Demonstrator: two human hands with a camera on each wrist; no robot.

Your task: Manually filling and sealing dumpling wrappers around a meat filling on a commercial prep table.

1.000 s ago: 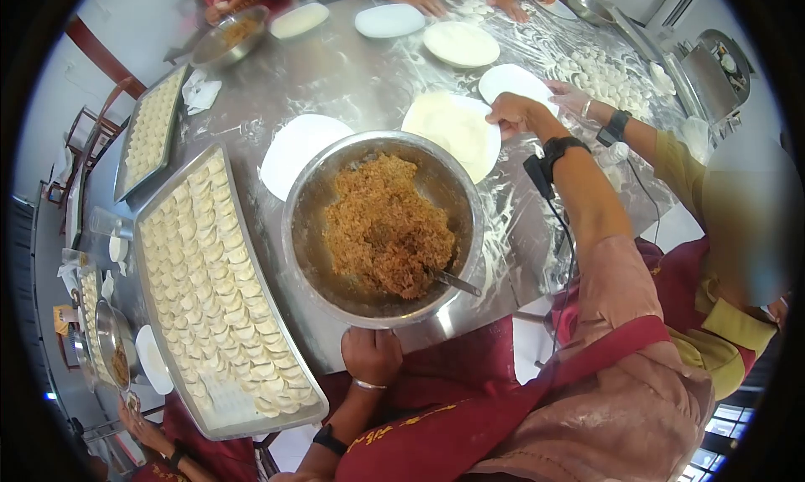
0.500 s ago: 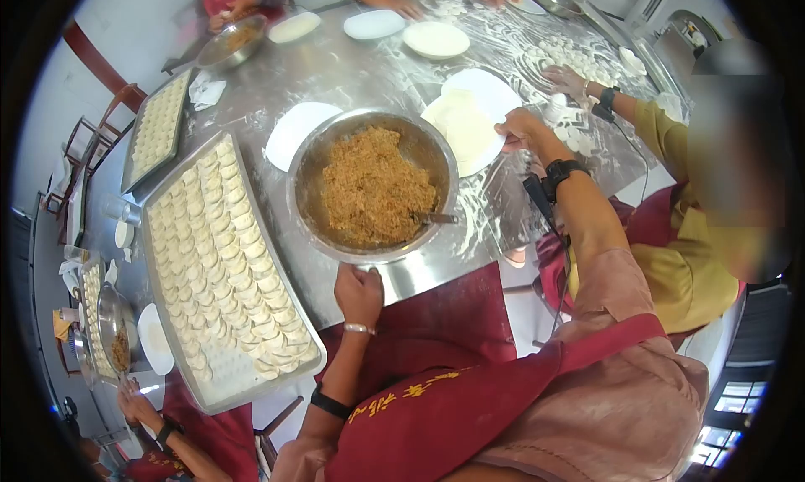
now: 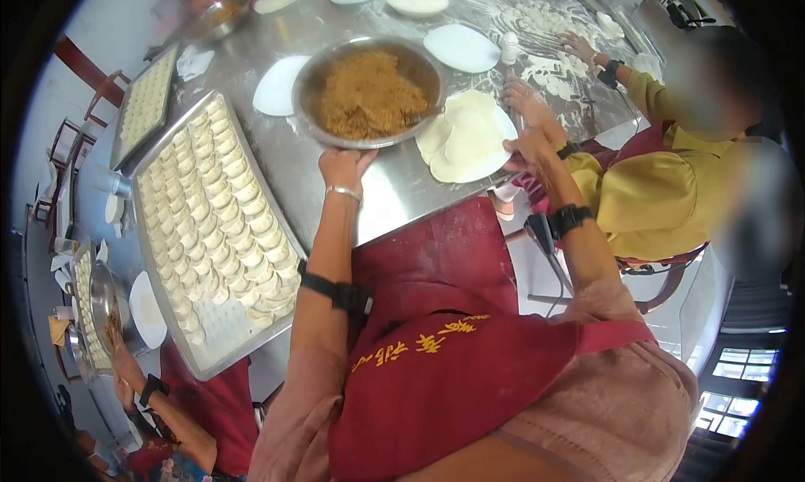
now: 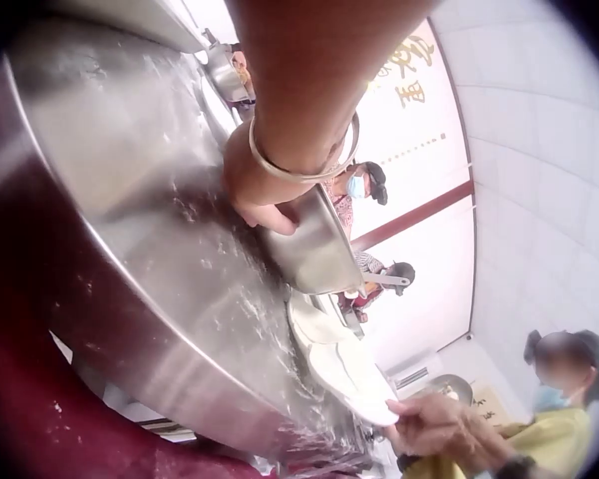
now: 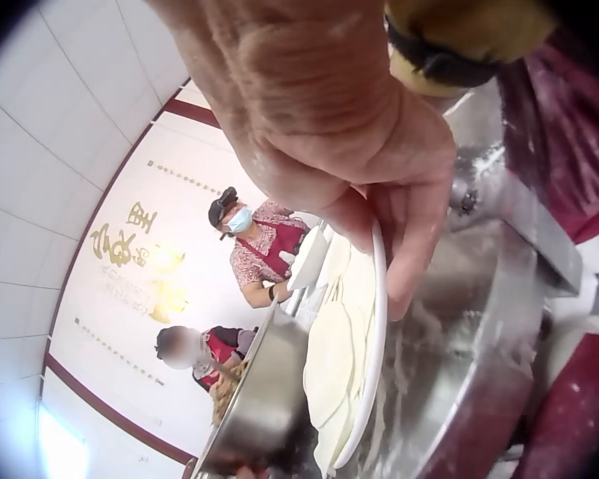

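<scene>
My right hand (image 3: 530,151) pinches the right rim of a white plate (image 5: 377,329), thumb on one face and fingers on the other. Thin round dough wrappers (image 3: 464,138) cover that plate, some lapping over its left edge. Against the near wall of a big steel bowl (image 3: 381,140) lies my left hand (image 3: 344,167), its fingers largely hidden by the bowl. The left wrist view shows the thumb touching the bowl's wall. Brownish filling (image 3: 373,92) is heaped in the bowl. Another person's hand (image 3: 530,103) is spread just beyond the wrapper plate.
Left of the bowl, a long metal tray (image 3: 243,348) carries rows of dumplings (image 3: 205,205). A second tray (image 3: 144,104) stands behind it. White plates flank the bowl at left (image 3: 272,96) and right (image 3: 463,47). Floured dough pieces (image 3: 549,67) lie at the far right, by a person in yellow.
The bowl has moved away from the near table edge with my left hand against it. My right hand has drawn the wrapper plate closer, leaving another white plate behind it.
</scene>
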